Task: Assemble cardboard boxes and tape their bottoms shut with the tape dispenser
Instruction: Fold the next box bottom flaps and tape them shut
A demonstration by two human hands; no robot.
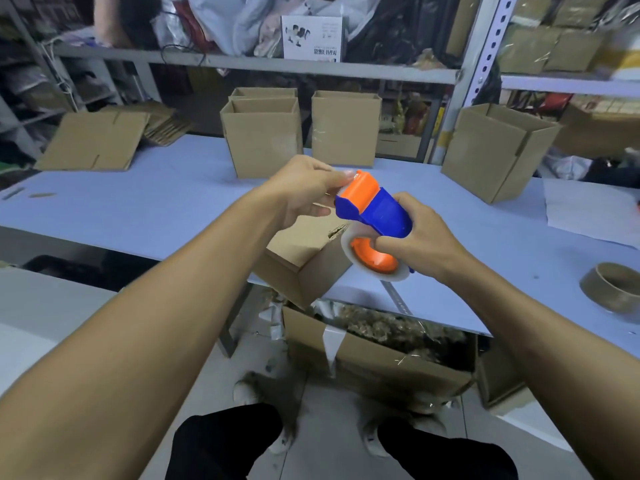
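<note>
From the head camera, the right hand [420,237] curls round the blue and orange plastic tape dispenser [374,216], thumb and fingers closed on its blue body above the clear tape roll [372,258] with its orange core. The left hand [304,188] pinches at the dispenser's orange front end with fingertips and thumb; whether it has hold of the tape's end cannot be told. Both are raised over a small brown cardboard box [304,261] lying tilted at the near edge of the pale blue table [156,206]. Further back on the table stand three open brown cardboard boxes [263,140], upright, with a fourth [495,150] at the right. Flat folded cardboard blanks [93,140] lie at the far left, and an empty brown cardboard tape core [613,285] lies at the right.
</note>
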